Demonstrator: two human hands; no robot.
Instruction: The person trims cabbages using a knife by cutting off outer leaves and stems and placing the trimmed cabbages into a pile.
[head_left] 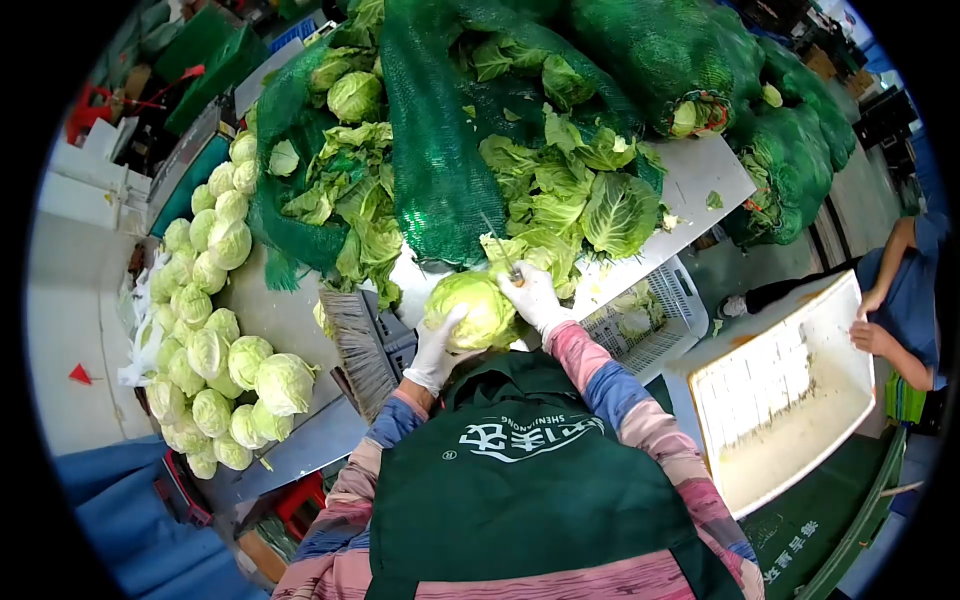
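Note:
My left hand [436, 354], in a white glove, is closed around the lower left side of a pale green cabbage [472, 305] held in front of my apron. My right hand [537, 299], also gloved, grips a knife [497, 243] by its handle at the cabbage's right side. The thin blade points up and away from me. Loose outer cabbage leaves [560, 205] lie just beyond the knife on the table [700, 175]. Behind the cabbage is a green mesh sack [440, 170].
Peeled cabbages [205, 330] are piled at the left, near a brush [360, 345]. Full mesh sacks [660, 60] stand at the back right. A grey crate [690, 300] with leaf scraps sits below the table edge. At the right, another person [905, 300] holds a white bin [790, 400].

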